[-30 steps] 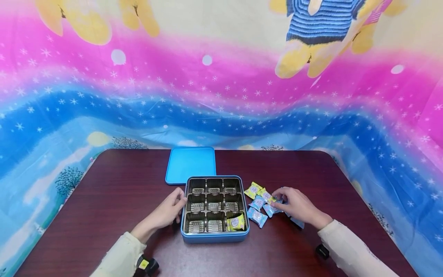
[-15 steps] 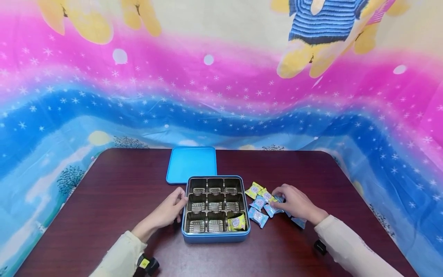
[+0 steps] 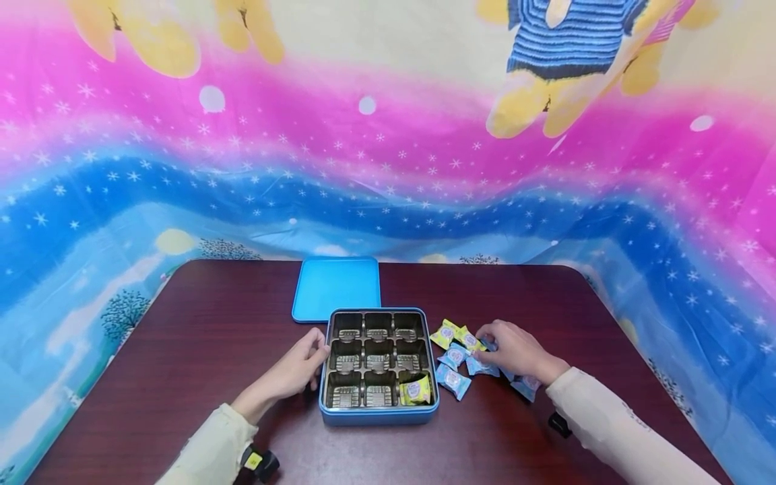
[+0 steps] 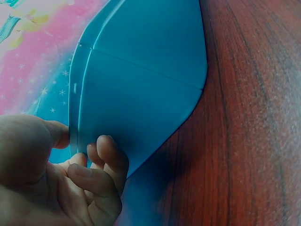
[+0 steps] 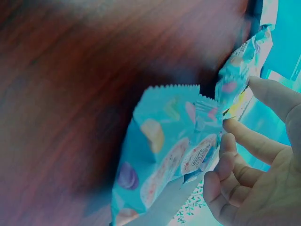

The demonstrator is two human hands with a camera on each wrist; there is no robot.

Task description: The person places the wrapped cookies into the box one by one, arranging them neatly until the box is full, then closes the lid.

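A blue square box stands on the table, its dark plastic insert divided into several compartments. One yellow wrapped candy sits in the near right compartment. My left hand holds the box's left side, thumb at the rim and the other fingers curled against the wall. To the right, my right hand is over a loose group of wrapped candies. Its thumb and index finger are apart, their tips right at a blue candy. Another blue candy lies close beside the fingers.
Behind the box lies its light blue lid. Yellow candies and blue candies lie between the box and my right hand. More blue candies are under that wrist. A printed cloth hangs behind the table.
My right hand has shifted slightly back and left over the candies, and a blue candy by its thumb has moved a little to the right. The left hand stays on the box.
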